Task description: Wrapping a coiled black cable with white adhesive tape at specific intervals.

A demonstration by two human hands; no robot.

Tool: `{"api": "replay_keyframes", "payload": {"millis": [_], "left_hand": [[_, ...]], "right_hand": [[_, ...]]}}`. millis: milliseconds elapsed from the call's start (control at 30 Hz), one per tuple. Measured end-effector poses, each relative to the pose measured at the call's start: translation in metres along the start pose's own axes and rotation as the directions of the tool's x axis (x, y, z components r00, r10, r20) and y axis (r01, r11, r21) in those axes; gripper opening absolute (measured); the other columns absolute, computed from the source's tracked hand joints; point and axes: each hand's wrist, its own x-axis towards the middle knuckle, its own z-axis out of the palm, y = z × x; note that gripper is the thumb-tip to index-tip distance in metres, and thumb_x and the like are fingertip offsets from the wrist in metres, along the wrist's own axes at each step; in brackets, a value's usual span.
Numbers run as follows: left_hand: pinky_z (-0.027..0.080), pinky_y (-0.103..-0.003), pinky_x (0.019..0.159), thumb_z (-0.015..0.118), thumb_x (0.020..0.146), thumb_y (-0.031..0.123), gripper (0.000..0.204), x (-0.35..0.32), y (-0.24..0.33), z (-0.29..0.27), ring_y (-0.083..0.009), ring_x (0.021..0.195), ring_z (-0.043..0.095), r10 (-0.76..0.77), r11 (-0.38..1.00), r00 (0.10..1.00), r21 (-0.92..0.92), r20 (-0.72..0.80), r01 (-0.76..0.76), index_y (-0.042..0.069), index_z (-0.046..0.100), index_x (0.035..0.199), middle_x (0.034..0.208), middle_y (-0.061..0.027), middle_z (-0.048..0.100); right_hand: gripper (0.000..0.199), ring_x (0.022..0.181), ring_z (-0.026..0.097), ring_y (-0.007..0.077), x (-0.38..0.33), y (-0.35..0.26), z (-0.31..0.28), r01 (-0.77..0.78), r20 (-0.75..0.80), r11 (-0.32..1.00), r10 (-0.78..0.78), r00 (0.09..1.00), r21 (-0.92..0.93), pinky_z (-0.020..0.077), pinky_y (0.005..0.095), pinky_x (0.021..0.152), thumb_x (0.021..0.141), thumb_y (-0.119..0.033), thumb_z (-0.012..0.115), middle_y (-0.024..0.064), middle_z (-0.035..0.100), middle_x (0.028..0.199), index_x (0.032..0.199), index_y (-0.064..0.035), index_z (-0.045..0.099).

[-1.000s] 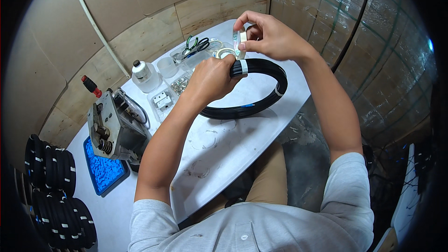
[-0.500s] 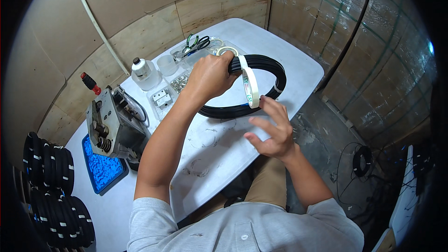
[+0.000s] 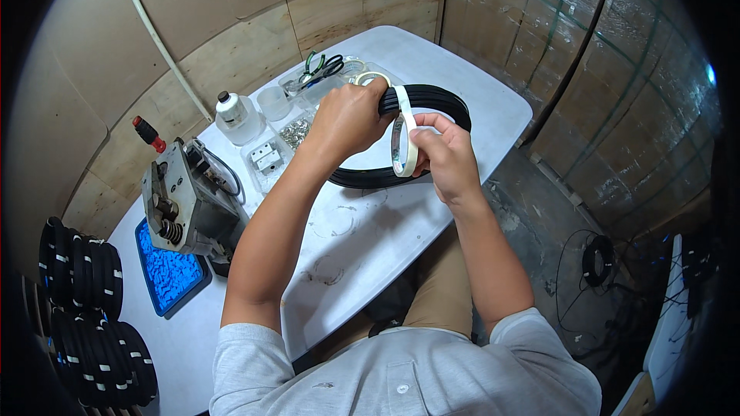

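The left hand point(image 3: 348, 117) is clenched around the top of a black coil point(image 3: 432, 100), and its fingers hide the stretch of loop they grip. The coil's lower arc point(image 3: 362, 179) lies on the white table point(image 3: 385, 223); the rest lifts off it. The right hand point(image 3: 447, 156) pinches a white strip of tape point(image 3: 404, 135) that runs down from the coil's top. Thumb and fingers are closed on the strip, but where it ends is hard to make out. Behind the left hand a tape roll point(image 3: 368, 77) shows only as a partial ring.

The table's far corner and right edge drop to a grey floor point(image 3: 539, 208). In front of the coil the tabletop is bare, marked with faint ring scuffs. A clear tray point(image 3: 297, 127) of small metal parts, a cup point(image 3: 274, 102), a bottle point(image 3: 233, 114) and scissors point(image 3: 322, 68) crowd the far left side.

A metal machine point(image 3: 185, 204) stands at the left over a blue tray point(image 3: 171, 276). Bundled black coils point(image 3: 85, 316), banded white, are cut off by the dark rim.
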Motion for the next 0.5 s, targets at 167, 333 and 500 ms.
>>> {"api": "replay_keyframes", "payload": {"millis": [167, 333, 500], "left_hand": [[0.057, -0.054, 0.067, 0.079, 0.086, 0.027, 0.028, 0.003, 0.003, 0.004, -0.0454, 0.076, 0.072, -0.005, 1.000, 1.000, 0.014, -0.001, 0.005, 0.004, 0.065, 0.092, 0.077, -0.0231, 0.072], [0.057, -0.054, 0.067, 0.079, 0.086, 0.028, 0.028, 0.001, 0.003, 0.005, -0.0453, 0.076, 0.072, 0.012, 1.000, 1.000, 0.016, -0.014, -0.011, 0.004, 0.066, 0.093, 0.078, -0.0230, 0.072], [0.057, -0.054, 0.069, 0.078, 0.086, 0.027, 0.027, -0.002, 0.006, 0.001, -0.0448, 0.077, 0.072, -0.014, 1.000, 1.000, 0.027, 0.000, 0.014, 0.004, 0.067, 0.095, 0.079, -0.0232, 0.072]], "right_hand": [[0.028, 0.059, 0.061, 0.0066, 0.012, -0.006, 0.004, -0.024, -0.181, 0.990, -0.002, 0.984, -0.142, 0.0472, 0.0244, 0.053, 0.100, -0.029, 0.074, 0.0025, 0.071, 0.078, 0.103, -0.0014, 0.072], [0.025, 0.051, 0.058, 0.0059, 0.009, -0.021, 0.004, -0.037, -0.077, 0.996, 0.030, 0.997, -0.085, 0.0430, 0.0219, 0.044, 0.103, -0.024, 0.069, 0.0014, 0.067, 0.075, 0.105, 0.0006, 0.073], [0.020, 0.058, 0.059, 0.0077, 0.009, -0.039, 0.006, -0.123, 0.014, 0.989, 0.122, 0.992, 0.078, 0.0468, 0.0246, 0.053, 0.100, -0.020, 0.072, 0.0028, 0.070, 0.078, 0.098, -0.0004, 0.076]]}}
